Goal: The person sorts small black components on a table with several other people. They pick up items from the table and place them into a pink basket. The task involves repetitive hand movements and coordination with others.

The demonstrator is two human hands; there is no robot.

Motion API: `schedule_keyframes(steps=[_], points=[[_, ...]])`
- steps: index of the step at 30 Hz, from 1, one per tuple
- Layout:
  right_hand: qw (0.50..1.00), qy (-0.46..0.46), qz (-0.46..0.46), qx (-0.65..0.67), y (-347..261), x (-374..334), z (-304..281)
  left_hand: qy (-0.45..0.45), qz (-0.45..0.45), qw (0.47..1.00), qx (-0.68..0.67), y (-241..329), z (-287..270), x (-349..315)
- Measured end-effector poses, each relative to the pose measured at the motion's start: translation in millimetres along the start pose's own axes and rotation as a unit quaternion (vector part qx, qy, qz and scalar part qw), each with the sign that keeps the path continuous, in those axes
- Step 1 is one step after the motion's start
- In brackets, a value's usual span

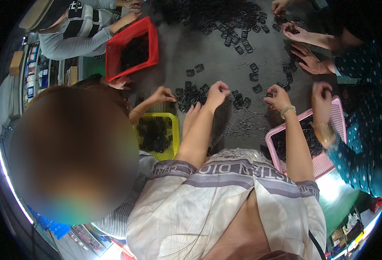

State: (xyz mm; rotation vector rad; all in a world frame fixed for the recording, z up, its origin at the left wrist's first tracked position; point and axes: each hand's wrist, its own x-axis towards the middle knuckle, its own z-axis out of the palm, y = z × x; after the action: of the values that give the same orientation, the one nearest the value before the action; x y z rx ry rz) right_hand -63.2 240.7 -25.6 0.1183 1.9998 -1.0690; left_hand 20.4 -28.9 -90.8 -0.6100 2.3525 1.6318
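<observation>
Above the grey table [219, 56], my left hand [218, 94] is closed in a pinch; whatever its fingertips hold is too small to make out. A pile of small black plastic pieces [190, 96] lies just to its left. My right hand [278, 99], with a beaded bracelet at the wrist, pinches one small black plastic piece [269, 95]. Between my hands is a little group of the same black pieces [241, 101]. Thin wire-like bits [245, 123] are scattered on the table nearer to me.
A yellow basket [176, 134] stands left of my left forearm, and a pink basket [339, 117] holding black pieces is under my right forearm. A red basket [154, 43] is at the far left. Co-workers' hands [162, 95] [310, 58] work on both sides. A large black heap [230, 21] lies at the back.
</observation>
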Motion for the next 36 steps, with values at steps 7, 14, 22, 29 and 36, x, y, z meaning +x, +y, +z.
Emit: schedule_keyframes(steps=[7,14,22,29,36], points=[[0.987,-0.026,-0.085,0.136,1.5,-12.7,21.7,-0.126,-0.032,0.984,0.121,28.3,16.0,-0.1],[0.907,-0.070,0.060,0.412,2.0,-8.6,27.1,-0.089,-0.160,0.962,-0.205,41.2,-4.3,-9.0],[0.960,0.080,0.022,-0.267,-21.9,4.4,74.1,-0.052,0.119,0.967,0.217,35.6,25.0,-26.8],[0.978,0.005,-0.018,-0.210,10.2,34.7,78.2,-0.158,-0.018,0.986,0.051,15.8,18.0,-16.7],[0.998,-0.013,-0.005,-0.058,9.0,21.0,48.3,-0.160,-0.009,0.986,-0.042,43.2,-17.1,-8.0]])
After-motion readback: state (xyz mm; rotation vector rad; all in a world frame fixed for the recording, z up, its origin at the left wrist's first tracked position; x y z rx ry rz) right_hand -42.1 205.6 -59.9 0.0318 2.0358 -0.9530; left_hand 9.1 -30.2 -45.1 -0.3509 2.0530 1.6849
